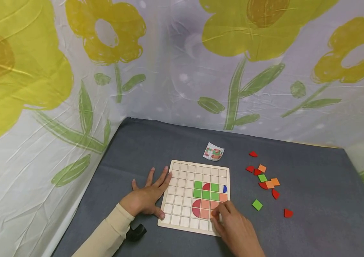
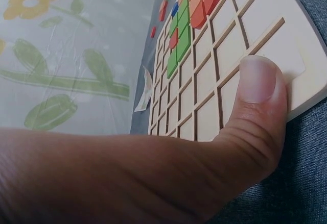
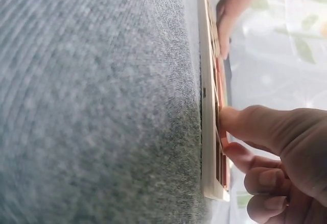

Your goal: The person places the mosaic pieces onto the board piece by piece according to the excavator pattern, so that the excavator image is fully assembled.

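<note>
Your left grip (image 1: 149, 196) is spread wide with hold of nothing, fingertips at the left edge of the wooden grid board (image 1: 178, 191) and thumb resting on its near-left corner. Your right grip (image 1: 236, 228) is closed to a pinch on a mostly hidden orange piece (image 1: 212, 214) over the board's near-right part. The board lies flat on the tabletop (image 1: 313, 178), green tiles (image 1: 205, 195) seated in its right half, loose pieces (image 1: 275, 182) to its right.
</note>
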Available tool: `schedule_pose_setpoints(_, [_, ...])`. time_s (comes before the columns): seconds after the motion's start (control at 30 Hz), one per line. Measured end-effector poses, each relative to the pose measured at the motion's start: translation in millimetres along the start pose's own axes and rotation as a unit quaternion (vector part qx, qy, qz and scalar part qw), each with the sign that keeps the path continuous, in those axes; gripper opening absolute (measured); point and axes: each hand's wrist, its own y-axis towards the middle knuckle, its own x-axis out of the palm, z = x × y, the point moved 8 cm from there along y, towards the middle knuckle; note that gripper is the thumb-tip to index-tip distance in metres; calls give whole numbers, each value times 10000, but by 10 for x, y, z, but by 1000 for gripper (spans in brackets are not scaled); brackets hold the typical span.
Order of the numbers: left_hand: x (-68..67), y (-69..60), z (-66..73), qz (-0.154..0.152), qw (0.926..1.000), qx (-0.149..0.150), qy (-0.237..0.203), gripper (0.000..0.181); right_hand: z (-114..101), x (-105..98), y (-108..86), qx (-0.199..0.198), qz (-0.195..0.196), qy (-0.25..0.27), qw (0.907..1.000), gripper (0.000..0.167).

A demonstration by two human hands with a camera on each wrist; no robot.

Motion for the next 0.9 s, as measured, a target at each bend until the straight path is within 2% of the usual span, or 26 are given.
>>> schedule_pose_setpoints(0.2, [13,8,-14,11,10000,16,0,138,-6,-4,-2,-21,-101,89,9999,21])
schedule_pose_setpoints(0.33, [21,22,-21,14,10000,29,29,138,20,-39,-10,-151,77,172,9997,21])
schedule_pose_setpoints(0.43, [19,33,-27,2,10000,11,60,138,105,-105,3,-88,234,240,9994,18])
schedule_pose_setpoints(0.6, [-2,28,-18,-6,10000,-8,85,139,376,-295,68,418,354,65,9985,15])
schedule_pose_setpoints(0.77, [17,29,-22,-9,10000,-3,79,138,735,-504,85,964,547,-61,9938,22])
schedule_pose_setpoints(0.9, [41,39,-42,8,10000,28,45,139,996,-655,48,1021,976,-107,9899,24])
